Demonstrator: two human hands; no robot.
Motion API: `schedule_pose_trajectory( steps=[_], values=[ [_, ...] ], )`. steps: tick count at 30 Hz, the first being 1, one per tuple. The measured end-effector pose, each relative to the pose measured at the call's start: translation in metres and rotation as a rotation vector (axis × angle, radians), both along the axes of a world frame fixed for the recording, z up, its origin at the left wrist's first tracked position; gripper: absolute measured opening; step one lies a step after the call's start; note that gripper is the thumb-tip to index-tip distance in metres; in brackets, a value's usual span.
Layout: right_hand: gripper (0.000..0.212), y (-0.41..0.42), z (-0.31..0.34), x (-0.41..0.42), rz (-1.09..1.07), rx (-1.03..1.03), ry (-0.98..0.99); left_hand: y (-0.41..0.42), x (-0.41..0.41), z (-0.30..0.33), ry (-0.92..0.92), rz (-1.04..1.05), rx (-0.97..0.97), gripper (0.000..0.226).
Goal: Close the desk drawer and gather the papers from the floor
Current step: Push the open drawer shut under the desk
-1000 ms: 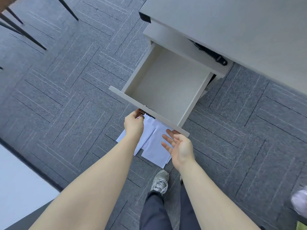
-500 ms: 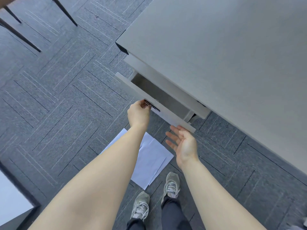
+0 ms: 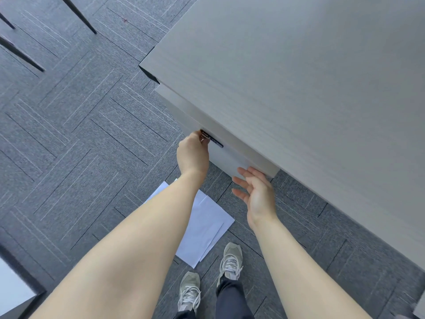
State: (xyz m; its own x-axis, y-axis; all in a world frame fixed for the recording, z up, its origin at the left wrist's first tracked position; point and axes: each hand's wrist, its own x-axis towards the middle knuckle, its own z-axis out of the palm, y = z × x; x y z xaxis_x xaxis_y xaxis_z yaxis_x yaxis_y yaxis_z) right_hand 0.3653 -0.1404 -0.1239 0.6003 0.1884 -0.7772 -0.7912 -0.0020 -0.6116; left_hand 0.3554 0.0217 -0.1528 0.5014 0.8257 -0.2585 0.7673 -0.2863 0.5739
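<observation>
Pale grey wood-grain desk (image 3: 299, 88) fills the upper right. Its matching grey drawer front (image 3: 226, 161) sits pushed in under the desk edge, no gap into the drawer visible from here (looks shut, or very nearly).

Left hand (image 3: 193, 155) is at the drawer front, fingers curled around a small metallic key-like piece (image 3: 204, 136) just beside the black slim handle strip (image 3: 215, 142); narrow pinch grip, holding that piece. Fingertips mostly hidden behind the knuckles.

Right hand (image 3: 257, 194) is spread wide, palm turned toward the left, holding nothing. Its fingertips (image 3: 243, 170) lie at the lower right corner of the drawer front; touching or just off it, cannot tell.

White sheets of paper (image 3: 204, 229) lie on the dark grey patterned carpet floor (image 3: 80, 146), overlapping in a loose fan, partly hidden under the left forearm, just ahead of the feet. At least three edges show.

Grey-green laced sneakers (image 3: 230, 261) and dark trouser legs (image 3: 232, 300) at the bottom centre, right shoe touching or nearly touching the paper corner.

Black thin furniture legs (image 3: 78, 14) at the top left, well apart from the desk.
</observation>
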Motion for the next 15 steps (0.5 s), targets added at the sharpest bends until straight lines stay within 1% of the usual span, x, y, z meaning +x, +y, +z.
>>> schedule_pose_trajectory(
  steps=[3,7,9,11,15],
  values=[
    [0.033,-0.003,0.0,0.0,0.033,-0.008,-0.005,-0.001,-0.002,0.0,0.079,-0.135,0.1,0.026],
    [0.029,-0.001,0.001,-0.001,0.05,-0.002,-0.003,0.0,-0.003,0.001,0.136,-0.21,0.128,0.026],
    [0.027,-0.002,0.0,-0.001,0.054,-0.006,-0.008,0.005,-0.002,0.0,0.138,-0.194,0.074,0.024],
    [0.027,-0.002,-0.001,0.0,0.058,-0.007,-0.008,0.014,-0.001,-0.005,0.128,-0.175,-0.026,0.026],
    [0.037,0.0,0.003,-0.009,0.105,-0.072,-0.055,0.029,-0.013,-0.003,0.048,-0.23,-0.306,0.041]
  ],
)
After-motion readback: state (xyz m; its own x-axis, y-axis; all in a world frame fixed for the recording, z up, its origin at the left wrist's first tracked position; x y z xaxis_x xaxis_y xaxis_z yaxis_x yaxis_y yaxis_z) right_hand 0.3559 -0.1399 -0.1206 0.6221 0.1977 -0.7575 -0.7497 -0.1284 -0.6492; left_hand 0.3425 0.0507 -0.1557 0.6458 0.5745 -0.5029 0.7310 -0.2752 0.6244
